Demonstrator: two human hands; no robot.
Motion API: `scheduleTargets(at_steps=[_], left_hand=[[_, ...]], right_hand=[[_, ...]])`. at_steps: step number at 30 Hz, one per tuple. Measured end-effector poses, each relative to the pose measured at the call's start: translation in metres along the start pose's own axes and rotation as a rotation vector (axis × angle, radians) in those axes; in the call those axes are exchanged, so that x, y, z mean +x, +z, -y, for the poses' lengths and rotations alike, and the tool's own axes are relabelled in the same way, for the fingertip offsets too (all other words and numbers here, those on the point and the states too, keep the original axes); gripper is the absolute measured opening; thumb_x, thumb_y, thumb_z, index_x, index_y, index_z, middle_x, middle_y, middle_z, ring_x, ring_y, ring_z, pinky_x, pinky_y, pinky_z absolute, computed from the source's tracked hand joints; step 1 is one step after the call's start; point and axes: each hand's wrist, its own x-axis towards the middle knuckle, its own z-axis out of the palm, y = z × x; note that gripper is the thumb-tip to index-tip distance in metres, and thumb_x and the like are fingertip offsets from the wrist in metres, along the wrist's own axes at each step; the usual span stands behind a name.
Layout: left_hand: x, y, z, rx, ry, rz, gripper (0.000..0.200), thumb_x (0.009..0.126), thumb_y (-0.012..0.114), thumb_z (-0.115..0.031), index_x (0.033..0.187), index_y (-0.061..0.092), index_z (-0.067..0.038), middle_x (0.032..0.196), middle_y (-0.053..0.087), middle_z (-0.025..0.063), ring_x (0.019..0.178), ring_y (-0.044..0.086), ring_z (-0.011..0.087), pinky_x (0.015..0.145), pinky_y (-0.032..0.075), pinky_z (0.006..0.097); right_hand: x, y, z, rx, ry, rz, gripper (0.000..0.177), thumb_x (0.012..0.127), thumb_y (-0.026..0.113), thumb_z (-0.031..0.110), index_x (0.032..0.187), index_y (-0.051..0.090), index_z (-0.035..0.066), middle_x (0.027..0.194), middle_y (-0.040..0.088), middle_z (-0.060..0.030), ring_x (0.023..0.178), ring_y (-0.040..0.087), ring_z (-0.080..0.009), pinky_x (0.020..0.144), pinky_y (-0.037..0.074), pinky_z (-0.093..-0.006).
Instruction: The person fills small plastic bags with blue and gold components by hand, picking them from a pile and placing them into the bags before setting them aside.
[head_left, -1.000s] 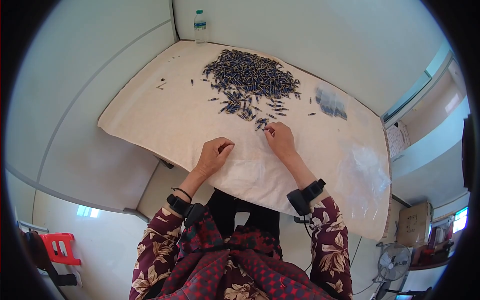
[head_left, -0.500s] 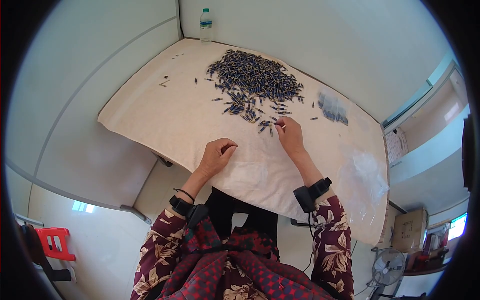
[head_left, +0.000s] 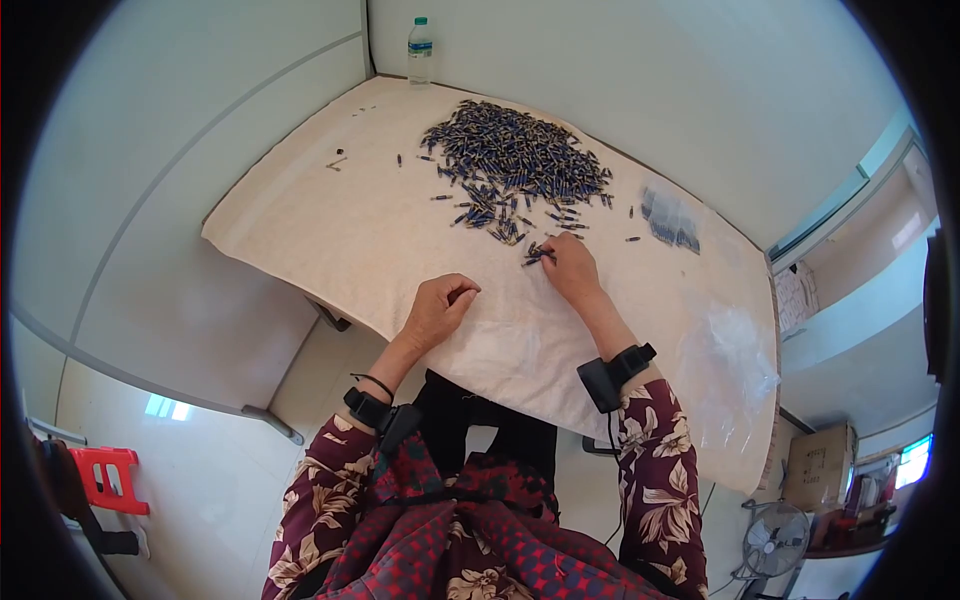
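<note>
A heap of small dark-blue cylindrical pieces with brass-coloured ends (head_left: pixel 515 150) lies on the cloth-covered table (head_left: pixel 300 215). Loose pieces trail from its near side. At the front of that trail, my right hand (head_left: pixel 574 270) has its thumb and fingers closed on a few of these small blue pieces (head_left: pixel 535 256), which partly show at the fingertips. My left hand (head_left: pixel 438 310) rests to the left and closer to me, just above the cloth. Its thumb and forefinger are pressed together, and whatever is between them is too small to make out.
Right of the heap lies a clear bag with blue pieces (head_left: pixel 670 218). Crumpled clear plastic bags (head_left: pixel 735 355) lie at the table's right side. A water bottle (head_left: pixel 419 52) stands at the back corner. A few tiny bits (head_left: pixel 337 162) are at the left. Pale partitions (head_left: pixel 640 75) border the table.
My right hand has moved slightly left and toward me, its fingers now closing over the loose pieces at the front. My left hand has barely moved. The view has shifted a little.
</note>
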Motion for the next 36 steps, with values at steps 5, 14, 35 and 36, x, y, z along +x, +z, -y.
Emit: scheduleTargets(at_steps=[5, 14, 35, 36], left_hand=[[-0.001, -0.001, 0.001, -0.011, 0.001, 0.001, 0.010, 0.088, 0.058, -0.004, 0.094, 0.065, 0.001, 0.077, 0.061, -0.0021, 0.069, 0.050, 0.0038, 0.062, 0.042, 0.0203], [0.001, 0.000, -0.004, -0.309, -0.126, -0.068, 0.014, 0.090, 0.056, -0.004, 0.098, 0.066, 0.000, 0.079, 0.062, -0.0008, 0.067, 0.051, 0.0039, 0.059, 0.043, 0.0179], [0.002, -0.010, 0.004, -0.474, -0.151, 0.023, 0.010, 0.090, 0.060, -0.007, 0.097, 0.062, -0.001, 0.076, 0.062, 0.0011, 0.061, 0.055, 0.0059, 0.053, 0.044, 0.0187], [0.002, -0.011, 0.003, -0.464, -0.158, 0.031, 0.010, 0.090, 0.059, -0.007, 0.097, 0.061, -0.001, 0.076, 0.062, 0.0017, 0.061, 0.056, 0.0066, 0.053, 0.044, 0.0188]], right_hand=[[-0.001, -0.004, -0.001, 0.006, -0.064, -0.027, 0.011, 0.074, 0.069, 0.010, 0.084, 0.066, 0.006, 0.079, 0.063, -0.0097, 0.074, 0.061, -0.0285, 0.067, 0.049, -0.0377], [-0.020, -0.012, 0.058, 0.357, 0.002, -0.006, 0.012, 0.076, 0.069, 0.008, 0.087, 0.068, 0.003, 0.079, 0.068, -0.0097, 0.068, 0.065, -0.0213, 0.063, 0.051, -0.0308], [-0.030, 0.000, 0.102, 0.738, 0.151, 0.260, 0.011, 0.081, 0.069, 0.006, 0.089, 0.070, -0.002, 0.070, 0.066, -0.0043, 0.059, 0.059, -0.0075, 0.049, 0.045, -0.0211], [-0.029, 0.000, 0.102, 0.780, 0.195, 0.292, 0.011, 0.082, 0.069, 0.007, 0.089, 0.070, -0.001, 0.070, 0.065, -0.0022, 0.059, 0.058, -0.0056, 0.045, 0.043, -0.0200]])
